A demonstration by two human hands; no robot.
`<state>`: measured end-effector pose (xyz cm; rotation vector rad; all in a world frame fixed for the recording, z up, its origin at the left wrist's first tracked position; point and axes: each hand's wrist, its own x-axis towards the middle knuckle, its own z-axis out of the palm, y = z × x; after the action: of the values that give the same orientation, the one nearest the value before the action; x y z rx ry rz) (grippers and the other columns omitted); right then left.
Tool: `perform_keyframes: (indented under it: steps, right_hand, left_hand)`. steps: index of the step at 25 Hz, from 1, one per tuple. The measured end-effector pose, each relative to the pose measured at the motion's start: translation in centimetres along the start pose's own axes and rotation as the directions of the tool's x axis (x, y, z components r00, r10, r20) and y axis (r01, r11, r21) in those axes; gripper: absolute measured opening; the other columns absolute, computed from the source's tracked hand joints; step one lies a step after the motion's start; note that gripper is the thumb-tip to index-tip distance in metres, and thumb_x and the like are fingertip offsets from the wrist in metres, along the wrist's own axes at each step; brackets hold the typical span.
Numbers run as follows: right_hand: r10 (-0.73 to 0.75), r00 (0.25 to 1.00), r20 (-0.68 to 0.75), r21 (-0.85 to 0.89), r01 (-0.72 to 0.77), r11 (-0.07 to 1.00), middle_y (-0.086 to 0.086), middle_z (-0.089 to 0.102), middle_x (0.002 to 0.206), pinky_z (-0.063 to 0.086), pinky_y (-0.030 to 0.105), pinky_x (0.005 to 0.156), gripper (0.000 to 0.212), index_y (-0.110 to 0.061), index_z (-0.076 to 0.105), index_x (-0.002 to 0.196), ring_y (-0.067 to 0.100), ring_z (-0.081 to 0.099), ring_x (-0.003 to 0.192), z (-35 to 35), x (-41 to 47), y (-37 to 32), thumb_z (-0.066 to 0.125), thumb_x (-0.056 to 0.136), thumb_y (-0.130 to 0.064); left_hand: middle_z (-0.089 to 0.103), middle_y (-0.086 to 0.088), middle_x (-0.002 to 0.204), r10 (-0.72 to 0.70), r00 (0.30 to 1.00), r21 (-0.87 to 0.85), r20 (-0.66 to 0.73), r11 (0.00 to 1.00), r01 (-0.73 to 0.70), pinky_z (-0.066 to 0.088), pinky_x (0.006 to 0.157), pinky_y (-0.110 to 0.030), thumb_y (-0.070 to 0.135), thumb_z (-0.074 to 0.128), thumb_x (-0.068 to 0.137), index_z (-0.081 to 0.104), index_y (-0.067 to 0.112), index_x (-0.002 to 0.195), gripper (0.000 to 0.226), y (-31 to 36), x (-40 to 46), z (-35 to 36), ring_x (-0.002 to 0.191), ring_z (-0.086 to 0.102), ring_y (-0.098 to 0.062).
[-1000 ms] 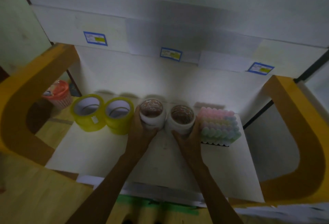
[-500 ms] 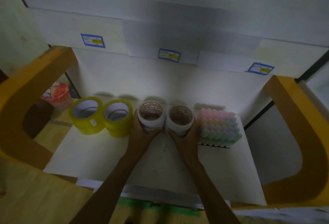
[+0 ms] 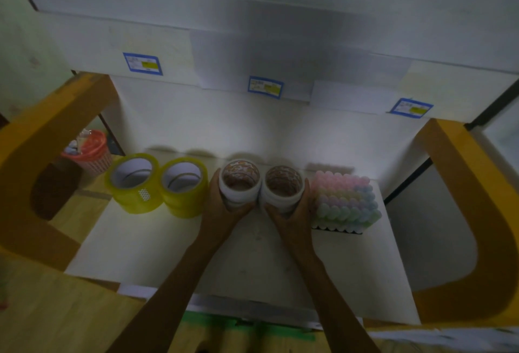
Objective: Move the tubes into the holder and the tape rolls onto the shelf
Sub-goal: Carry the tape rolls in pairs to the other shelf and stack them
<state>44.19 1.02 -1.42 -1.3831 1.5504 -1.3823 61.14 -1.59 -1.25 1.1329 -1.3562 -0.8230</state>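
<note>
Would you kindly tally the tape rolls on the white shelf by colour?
Yellow transparent tape rolls: 2
White tape rolls with brown cores: 2, one gripped by the left hand, one by the right hand
Total: 4

A single head-worn camera is looking forward and steeply down, from close above, onto a white shelf point(image 3: 157, 243). No second view is sharing the scene.

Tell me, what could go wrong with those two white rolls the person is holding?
The right hand grips the right white roll very near the rack of pastel tubes, so it could nudge the rack. The left hand could push the left white roll against the nearest yellow roll.
</note>
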Motion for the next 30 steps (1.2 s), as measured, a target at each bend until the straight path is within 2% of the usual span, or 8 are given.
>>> perform_keyframes:
  steps: [3,7,13,17,21,24,27,30]
  right_hand:
    - [-0.014,1.0,0.004,0.019,0.014,1.0,-0.003,0.031,0.146,0.025,0.011,0.109,0.103,-0.007,0.02,0.149,-0.003,0.029,0.133,-0.4,0.1,0.1,0.079,0.069,-0.032]
    - [-0.007,0.999,-0.043,0.046,0.009,0.999,-0.012,0.036,0.14,0.029,0.007,0.104,0.099,-0.009,0.026,0.148,-0.02,0.031,0.125,-0.2,0.2,-0.2,0.078,0.069,-0.033]
    - [-0.007,0.998,-0.06,0.023,0.009,1.0,-0.001,0.042,0.14,0.03,0.006,0.102,0.096,-0.009,0.031,0.147,-0.001,0.038,0.127,0.1,0.4,-0.2,0.085,0.069,-0.023]
    - [-0.015,1.0,0.008,-0.03,0.015,0.999,0.004,0.033,0.148,0.025,0.014,0.109,0.107,-0.006,0.022,0.149,0.008,0.03,0.135,-0.2,0.1,0.8,0.088,0.066,-0.021]
    - [0.014,0.997,0.074,-0.024,-0.012,1.0,0.008,0.031,0.152,0.027,0.025,0.114,0.119,-0.008,0.018,0.15,0.014,0.03,0.139,-0.3,0.1,1.2,0.085,0.058,-0.042]
    - [-0.001,0.998,0.068,-0.01,0.002,1.0,0.004,0.039,0.145,0.03,0.017,0.11,0.112,-0.007,0.024,0.148,0.007,0.037,0.132,-0.3,0.3,0.9,0.083,0.059,-0.041]
    - [-0.021,0.997,0.073,-0.015,0.022,1.0,0.004,0.041,0.144,0.031,0.015,0.108,0.109,-0.005,0.026,0.146,-0.002,0.038,0.131,-0.5,0.5,1.2,0.085,0.06,-0.033]
    - [-0.032,0.996,0.086,-0.04,0.036,0.999,0.001,0.038,0.145,0.027,0.011,0.107,0.11,-0.005,0.024,0.147,-0.012,0.031,0.131,-0.7,0.7,1.3,0.084,0.058,-0.034]
  left_hand:
    - [0.062,-0.008,0.126,-0.021,1.0,0.049,-0.005,0.999,0.021,0.049,0.097,-0.047,0.021,0.092,0.065,0.053,0.004,0.128,0.075,-0.5,0.2,-0.4,0.116,0.06,-0.025]
    - [0.06,-0.006,0.127,-0.002,0.998,0.072,-0.056,0.997,0.006,0.048,0.098,-0.048,0.017,0.09,0.068,0.049,0.009,0.131,0.075,-0.4,-0.2,-0.2,0.119,0.059,-0.024]
    - [0.06,-0.006,0.127,-0.019,1.0,0.084,-0.022,0.996,0.021,0.048,0.098,-0.04,0.021,0.09,0.067,0.051,0.007,0.13,0.075,-1.2,-0.2,-0.4,0.119,0.058,-0.022]
    - [0.062,-0.007,0.124,-0.181,0.982,0.168,0.056,0.971,0.169,0.047,0.099,-0.046,0.053,0.089,0.059,0.056,0.001,0.125,0.09,-5.4,1.3,-1.1,0.117,0.059,-0.02]
    - [0.058,-0.01,0.134,-0.17,0.981,0.097,0.092,0.982,0.162,0.046,0.102,-0.046,0.018,0.094,0.063,0.051,0.005,0.134,0.084,-4.9,0.7,-1.2,0.124,0.055,-0.027]
    - [0.059,-0.008,0.134,-0.155,0.987,0.038,0.04,0.987,0.154,0.046,0.101,-0.048,0.024,0.092,0.067,0.051,0.008,0.135,0.081,-4.2,-0.3,-0.7,0.124,0.056,-0.028]
    - [0.059,-0.008,0.134,-0.13,0.991,0.081,0.016,0.988,0.128,0.046,0.102,-0.046,0.021,0.092,0.067,0.052,0.007,0.134,0.079,-4.8,-0.2,-0.3,0.124,0.056,-0.027]
    - [0.051,-0.006,0.141,-0.107,0.994,0.16,0.018,0.982,0.102,0.042,0.106,-0.047,0.033,0.096,0.055,0.042,0.005,0.141,0.105,-5.1,-0.1,-0.8,0.131,0.049,-0.023]
